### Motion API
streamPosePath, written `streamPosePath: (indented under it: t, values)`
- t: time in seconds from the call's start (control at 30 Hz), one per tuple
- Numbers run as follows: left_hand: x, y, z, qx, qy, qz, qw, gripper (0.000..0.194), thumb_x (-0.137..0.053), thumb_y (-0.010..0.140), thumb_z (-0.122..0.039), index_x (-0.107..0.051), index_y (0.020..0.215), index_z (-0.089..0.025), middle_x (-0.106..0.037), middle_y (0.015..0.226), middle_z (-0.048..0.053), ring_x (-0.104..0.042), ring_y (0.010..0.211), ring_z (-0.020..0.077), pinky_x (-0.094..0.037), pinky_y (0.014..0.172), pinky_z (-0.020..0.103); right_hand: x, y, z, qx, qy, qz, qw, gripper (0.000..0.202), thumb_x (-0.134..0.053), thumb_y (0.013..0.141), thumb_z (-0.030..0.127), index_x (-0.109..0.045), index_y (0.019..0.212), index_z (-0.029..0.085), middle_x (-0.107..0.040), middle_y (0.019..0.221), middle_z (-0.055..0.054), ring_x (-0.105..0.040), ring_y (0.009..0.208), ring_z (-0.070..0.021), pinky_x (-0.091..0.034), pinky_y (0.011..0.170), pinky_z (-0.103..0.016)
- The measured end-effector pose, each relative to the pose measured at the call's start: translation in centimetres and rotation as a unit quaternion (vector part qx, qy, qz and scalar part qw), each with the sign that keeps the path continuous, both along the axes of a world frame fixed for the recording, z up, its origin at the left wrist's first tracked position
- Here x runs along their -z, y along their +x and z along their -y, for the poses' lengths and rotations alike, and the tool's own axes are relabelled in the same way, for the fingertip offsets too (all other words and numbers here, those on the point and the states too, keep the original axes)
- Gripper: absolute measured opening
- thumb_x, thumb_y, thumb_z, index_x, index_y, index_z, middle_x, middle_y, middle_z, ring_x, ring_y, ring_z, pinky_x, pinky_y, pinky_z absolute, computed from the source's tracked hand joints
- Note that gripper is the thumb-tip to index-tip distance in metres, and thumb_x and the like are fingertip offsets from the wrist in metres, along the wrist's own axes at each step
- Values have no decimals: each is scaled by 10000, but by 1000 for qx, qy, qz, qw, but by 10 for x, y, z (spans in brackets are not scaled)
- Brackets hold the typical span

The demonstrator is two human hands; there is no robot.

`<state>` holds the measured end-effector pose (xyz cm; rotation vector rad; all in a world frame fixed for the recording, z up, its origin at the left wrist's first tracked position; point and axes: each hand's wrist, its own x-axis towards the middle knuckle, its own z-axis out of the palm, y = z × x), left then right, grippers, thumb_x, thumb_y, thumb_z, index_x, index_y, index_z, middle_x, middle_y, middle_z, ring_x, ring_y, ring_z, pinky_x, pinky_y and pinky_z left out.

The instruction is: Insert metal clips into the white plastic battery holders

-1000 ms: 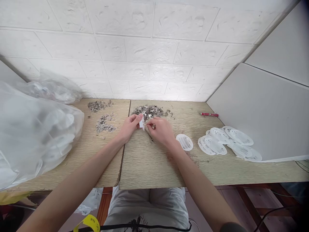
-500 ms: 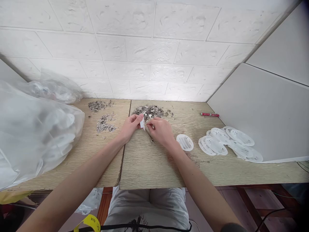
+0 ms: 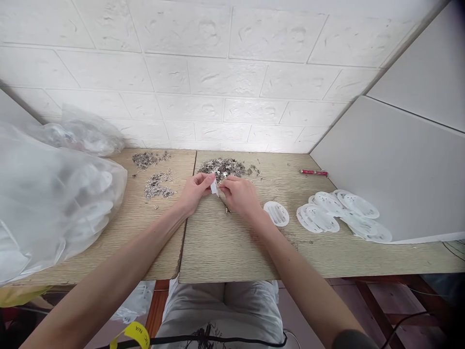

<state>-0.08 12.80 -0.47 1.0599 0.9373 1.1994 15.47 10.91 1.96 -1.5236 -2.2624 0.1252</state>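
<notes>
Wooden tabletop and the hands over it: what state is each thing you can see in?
Left hand: closed on a small white plastic piece
Right hand: fingertips pinched together beside it; contents unclear
Round, slotted white plastic disc: lying flat
White plastic discs at far right: overlapping heap
Slim red rod: lying on its side
Silvery metal bits behind the hands: loosely heaped
Large translucent plastic bag: bulging, white pieces inside

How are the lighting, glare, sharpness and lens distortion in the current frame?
Head view: bright, with mild glare on the white brick wall; head view: dark at the far right edge; head view: wide-angle stretch, forearms looming large toward the bottom; head view: detail too small to read on the white plastic piece in the left hand.
</notes>
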Motion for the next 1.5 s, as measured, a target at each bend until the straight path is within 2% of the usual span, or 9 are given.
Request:
streamPosePath:
  t: [0.43, 0.6, 0.8, 0.9, 1.0, 1.07, 1.2, 1.33, 1.5]
  values:
    - [-4, 0, 2, 16, 0, -3, 1000, 432, -775, 621, -520, -619, 757, -141, -602, 703, 7, -551, 639, 121, -494, 673, 299, 0, 1, 1, -41, 3, -15, 999, 279, -463, 924, 203, -740, 894, 205, -675, 857, -34, -566, 710, -141, -303, 590, -258]
    - [-5, -1, 0, 30, 27, 27, 999, 429, -742, 669, -528, -654, 845, -147, -632, 788, 28, -574, 707, 131, -485, 723, 298, -1, 7, -1, -28, 3, -108, 994, 219, -514, 897, 204, -731, 917, 191, -690, 905, -43, -584, 745, -137, -372, 651, -249]
    - [-5, -5, -4, 20, 34, 42, 998, 406, -698, 726, -531, -675, 850, -145, -649, 836, 47, -545, 722, 112, -456, 653, 232, 0, 16, -10, 1, -87, -278, 957, 184, -561, 852, 244, -698, 939, 158, -711, 849, -30, -590, 707, -123, -421, 651, -232]
    - [-7, -8, -5, 15, 19, 73, 997, 375, -705, 738, -489, -663, 893, -151, -648, 883, 54, -555, 738, 118, -445, 592, 220, 0, 15, -9, -42, -145, -246, 958, 183, -555, 851, 281, -690, 818, 162, -695, 764, -12, -561, 629, -114, -387, 587, -223]
    - [-11, -10, -5, 5, 1, 97, 995, 350, -711, 743, -447, -649, 922, -153, -643, 905, 56, -578, 785, 135, -475, 622, 234, -2, 13, -5, -116, -199, -192, 954, 266, -530, 867, 301, -644, 672, 160, -646, 629, 9, -515, 538, -99, -350, 544, -216]
    - [-15, -11, -5, 10, -13, 105, 994, 320, -705, 746, -414, -642, 923, -155, -643, 914, 55, -585, 801, 145, -495, 641, 251, -3, 13, -3, -130, -201, -169, 956, 297, -514, 877, 304, -631, 643, 162, -633, 602, 13, -507, 524, -97, -342, 542, -214]
    - [-17, -9, -4, 25, -52, 104, 993, 329, -690, 708, -255, -626, 1020, -169, -652, 983, 58, -599, 827, 160, -518, 667, 282, -2, 17, -6, -18, -121, -109, 986, 212, -520, 870, 273, -702, 794, 196, -693, 753, -14, -577, 648, -138, -351, 577, -232]
    - [-8, -7, -4, -30, -36, 20, 999, 365, -725, 602, -156, -625, 953, -156, -655, 990, 61, -603, 783, 153, -497, 649, 267, 0, 20, -11, 93, -37, -109, 989, 205, -534, 869, 252, -705, 965, 190, -701, 963, -71, -600, 775, -172, -385, 648, -264]
    - [3, -8, -6, -59, 3, -61, 996, 360, -791, 607, -341, -600, 847, -151, -640, 815, 28, -574, 666, 119, -422, 569, 229, -2, 12, -9, 14, -97, -289, 952, 321, -496, 897, 426, -674, 861, 162, -687, 778, -27, -553, 640, -127, -388, 586, -236]
